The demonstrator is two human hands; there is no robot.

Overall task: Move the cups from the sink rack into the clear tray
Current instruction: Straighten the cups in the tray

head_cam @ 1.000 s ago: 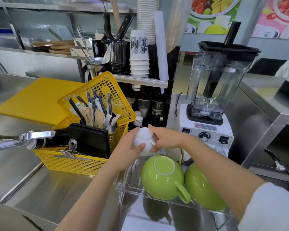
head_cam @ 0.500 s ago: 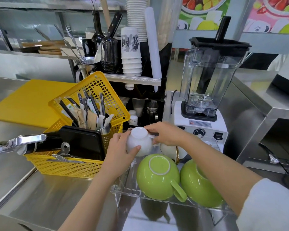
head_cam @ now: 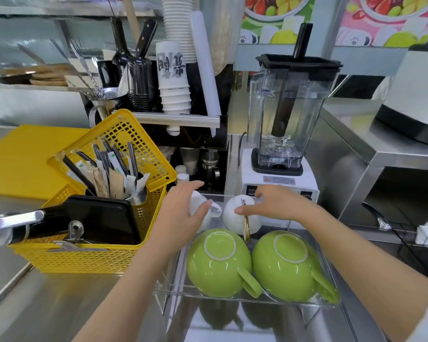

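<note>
The clear tray (head_cam: 169, 280) stands on the steel counter in front of me. Two green cups lie upside down along its near side, one on the left (head_cam: 218, 262) and one on the right (head_cam: 289, 267). Behind them are two white cups. My left hand (head_cam: 181, 215) is closed around the left white cup (head_cam: 198, 199), which is tilted at the tray's back left. My right hand (head_cam: 274, 206) rests over the upturned base of the other white cup (head_cam: 232, 220), which has a gold handle, with thumb and fingers gripping its sides.
A yellow basket (head_cam: 89, 257) with a black tray and a cutlery holder stands just left of the clear tray. A blender (head_cam: 282, 119) is right behind the tray. A faucet (head_cam: 13, 220) reaches in from the left. A yellow cutting board (head_cam: 15, 159) lies at far left.
Both hands held one white cup above the tray's back. Now my left hand alone holds it, lower at the back left, and my right hand has moved onto the gold-handled white cup.
</note>
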